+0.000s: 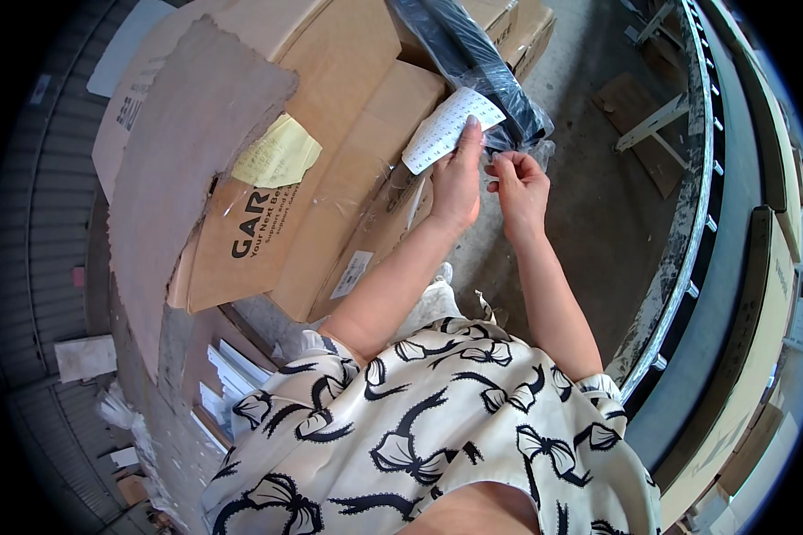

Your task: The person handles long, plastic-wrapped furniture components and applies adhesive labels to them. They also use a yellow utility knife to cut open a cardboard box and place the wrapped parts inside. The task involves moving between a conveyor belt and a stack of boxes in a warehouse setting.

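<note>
My left hand [458, 189] is closed on a white sheet of labels [446, 127], its thumb lying over the sheet's face. Rows of small dark print cover that sheet. Close by on the right, my right hand [522, 189] has its thumb and fingers pressed together in a pinch. Whatever sits between those fingertips is too small to make out. Just beyond both hands is the lower end of a long black part [475, 67] in clear plastic wrap, leaning against the boxes. The sheet overlaps part of the wrap.
Brown cartons [361, 116] stand stacked at left, with a torn grey cardboard piece [183, 134] and a yellow paper [279, 153] on them. A roller conveyor [687, 294] curves along the right, carrying a long flat carton [740, 357]. A cardboard piece [629, 134] lies on the floor.
</note>
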A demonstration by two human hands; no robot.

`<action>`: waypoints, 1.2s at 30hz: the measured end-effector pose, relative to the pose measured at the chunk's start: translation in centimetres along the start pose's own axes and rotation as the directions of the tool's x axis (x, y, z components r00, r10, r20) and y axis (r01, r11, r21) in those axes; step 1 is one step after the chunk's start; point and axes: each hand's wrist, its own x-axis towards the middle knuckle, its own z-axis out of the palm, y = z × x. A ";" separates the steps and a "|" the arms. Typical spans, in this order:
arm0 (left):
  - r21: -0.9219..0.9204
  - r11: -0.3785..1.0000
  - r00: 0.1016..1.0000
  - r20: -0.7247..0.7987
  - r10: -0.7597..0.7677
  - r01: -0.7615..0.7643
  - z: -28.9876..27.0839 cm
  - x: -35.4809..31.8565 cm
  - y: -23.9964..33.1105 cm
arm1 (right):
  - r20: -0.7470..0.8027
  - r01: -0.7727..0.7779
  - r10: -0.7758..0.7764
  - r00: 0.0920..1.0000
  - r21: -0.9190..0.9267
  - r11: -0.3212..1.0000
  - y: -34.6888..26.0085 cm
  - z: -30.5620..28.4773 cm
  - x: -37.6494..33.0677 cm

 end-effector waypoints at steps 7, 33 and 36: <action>-0.018 1.000 1.000 -0.015 -0.017 0.017 0.8 -0.1 -0.2 | -0.168 -0.033 -0.022 0.986 -0.316 0.948 -1.4 0.9 1.2; -0.010 0.994 0.993 0.052 -0.109 0.110 -2.0 -1.7 1.2 | -0.070 -0.274 0.275 0.959 0.021 0.962 -3.9 -1.5 1.1; 0.040 0.994 0.994 0.018 -0.104 0.103 -3.4 -2.0 0.6 | -0.033 -0.203 0.202 0.979 -0.048 0.978 -4.0 -3.0 -0.8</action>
